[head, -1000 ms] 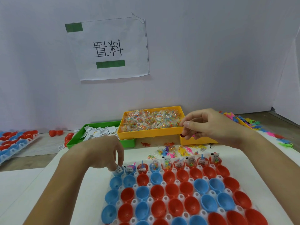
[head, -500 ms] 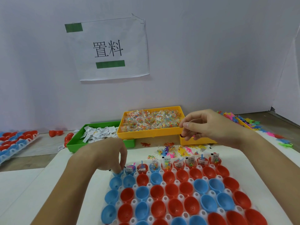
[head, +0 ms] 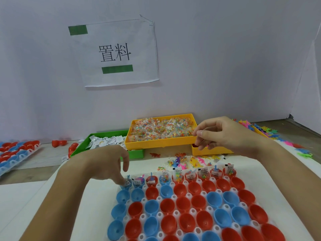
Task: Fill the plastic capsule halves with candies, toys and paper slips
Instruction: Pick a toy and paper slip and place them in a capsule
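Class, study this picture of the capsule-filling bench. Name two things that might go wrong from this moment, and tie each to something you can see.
1. The left hand is pressing a white paper slip into the far-left blue plastic capsule half; the slip stands proud of the rim and may tip out.

2. Small coloured plastic toys and candy packets lie loose beyond the white capsule tray; the right hand, hovering by the yellow plastic candy bin, might knock them about.

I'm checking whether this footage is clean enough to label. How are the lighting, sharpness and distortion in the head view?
Head view: soft, even light, faint shadows, no strong glare on the capsule halves; wide-angle bending at the edges, where the tray flares; left hand and right hand are fairly sharp; slip print and candy packets in the yellow bin too small to read.
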